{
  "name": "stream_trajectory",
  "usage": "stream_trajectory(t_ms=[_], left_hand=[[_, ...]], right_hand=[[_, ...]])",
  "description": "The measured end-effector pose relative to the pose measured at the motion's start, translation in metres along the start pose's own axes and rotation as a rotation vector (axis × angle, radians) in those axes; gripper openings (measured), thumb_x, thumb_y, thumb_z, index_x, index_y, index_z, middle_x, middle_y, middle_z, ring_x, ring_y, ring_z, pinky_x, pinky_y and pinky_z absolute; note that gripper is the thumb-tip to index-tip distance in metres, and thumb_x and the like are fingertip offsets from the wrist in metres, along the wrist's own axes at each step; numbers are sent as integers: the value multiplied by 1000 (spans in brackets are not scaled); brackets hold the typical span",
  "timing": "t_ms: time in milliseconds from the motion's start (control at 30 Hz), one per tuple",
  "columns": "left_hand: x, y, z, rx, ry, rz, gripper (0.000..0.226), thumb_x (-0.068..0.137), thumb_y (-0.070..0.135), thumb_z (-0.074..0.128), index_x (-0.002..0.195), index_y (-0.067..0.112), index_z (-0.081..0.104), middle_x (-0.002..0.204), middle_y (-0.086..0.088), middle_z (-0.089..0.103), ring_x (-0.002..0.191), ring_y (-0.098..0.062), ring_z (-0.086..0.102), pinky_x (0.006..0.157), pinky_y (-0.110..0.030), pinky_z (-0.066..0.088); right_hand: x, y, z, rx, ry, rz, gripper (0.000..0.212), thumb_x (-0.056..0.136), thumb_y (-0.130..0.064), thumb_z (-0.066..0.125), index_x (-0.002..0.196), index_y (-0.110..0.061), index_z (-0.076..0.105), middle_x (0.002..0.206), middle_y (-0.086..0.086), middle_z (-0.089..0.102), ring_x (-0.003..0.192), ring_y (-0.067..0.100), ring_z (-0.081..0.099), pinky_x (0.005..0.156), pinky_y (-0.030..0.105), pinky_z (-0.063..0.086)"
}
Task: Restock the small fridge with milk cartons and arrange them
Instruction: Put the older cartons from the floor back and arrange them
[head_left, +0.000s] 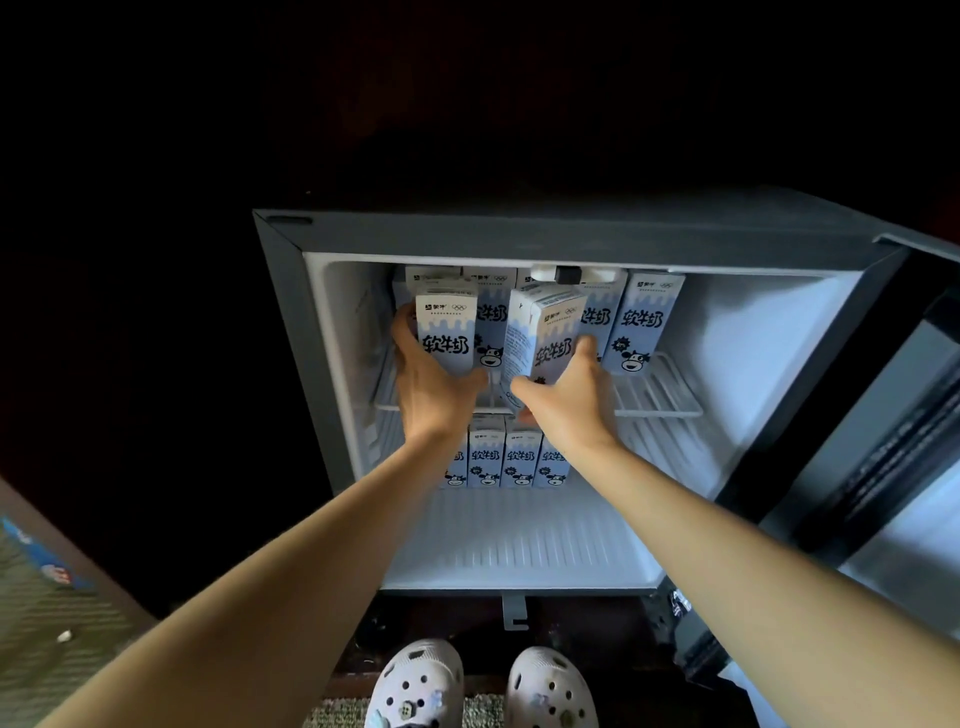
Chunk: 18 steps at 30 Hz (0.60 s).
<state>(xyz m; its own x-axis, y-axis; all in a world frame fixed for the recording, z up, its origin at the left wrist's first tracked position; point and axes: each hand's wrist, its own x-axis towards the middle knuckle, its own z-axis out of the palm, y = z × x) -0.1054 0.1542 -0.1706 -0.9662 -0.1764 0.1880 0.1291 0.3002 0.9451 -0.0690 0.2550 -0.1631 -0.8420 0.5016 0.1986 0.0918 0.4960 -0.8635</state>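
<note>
Both forearms stretched out from the bottom of the shot, with a pair of pale clogs (485, 686) planted on the floor underneath. Ahead sat the small fridge (519, 234), its door (883, 441) swung open to the right. Up on the wire shelf (657, 395) a back row of blue-and-white milk cartons (644, 322) stood upright, and four more cartons (501, 457) were lined up on the fridge floor below. Left hand (431, 384) had its fingers wrapped around an upright carton (447, 332) at the shelf's left front. Right hand (566, 395) gripped a tilted carton (543, 338) from below, thumb up its right side, leaning left just in front of the back row.
</note>
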Motion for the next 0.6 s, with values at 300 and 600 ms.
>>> stream_trajectory(t_ms=[300, 600], left_hand=[[4, -1, 1, -16, 89, -74, 67, 74, 13, 72, 131, 12, 38, 121, -7, 61, 106, -22, 59, 77, -25, 45], [16, -13, -9, 97, 7, 32, 71, 73, 16, 74, 129, 7, 33, 125, -13, 58, 113, -31, 58, 93, -46, 51]], right_hand=[[4, 6, 8, -13, -15, 21, 41, 70, -12, 69, 89, -12, 32, 71, 4, 49, 75, 38, 68, 50, 36, 49], [3, 5, 31, 59, 20, -51, 45, 70, -12, 73, 89, -13, 32, 87, 23, 62, 72, 43, 66, 54, 53, 54]])
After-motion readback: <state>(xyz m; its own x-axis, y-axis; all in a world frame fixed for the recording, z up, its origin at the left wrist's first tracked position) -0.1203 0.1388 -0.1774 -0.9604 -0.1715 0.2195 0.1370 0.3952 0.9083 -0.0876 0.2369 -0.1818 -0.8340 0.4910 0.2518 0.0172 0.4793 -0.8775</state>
